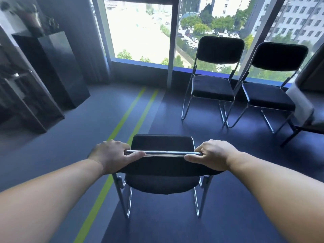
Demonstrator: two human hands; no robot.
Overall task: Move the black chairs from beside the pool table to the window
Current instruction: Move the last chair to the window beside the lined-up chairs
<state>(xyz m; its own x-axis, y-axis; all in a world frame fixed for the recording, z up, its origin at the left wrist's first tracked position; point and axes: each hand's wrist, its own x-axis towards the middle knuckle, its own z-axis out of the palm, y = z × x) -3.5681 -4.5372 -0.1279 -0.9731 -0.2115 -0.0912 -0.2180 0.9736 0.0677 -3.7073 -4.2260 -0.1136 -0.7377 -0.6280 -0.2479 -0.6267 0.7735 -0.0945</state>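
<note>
Black chair (162, 184): near centre, short of the far window (140, 32).
Left hand (112, 155): wrapped round backrest's (163, 165) left end.
Right hand (210, 154): wrapped round right end, for balance.
Other chairs (213, 87): two, far right, at window.

At 6 o'clock the left hand (112, 156) and right hand (213, 155) grip the ends of the chrome bar (163, 152) atop a black chair (162, 184), fingers curled over it and thumbs lying along it. At 1 and 2 o'clock a second chair (213, 88) and third chair (270, 97) stand side by side, backs to the window (140, 32). Two green lines (122, 123) run from 7 o'clock toward 12, and a dark cabinet (61, 67) stands at 10 o'clock.
</note>
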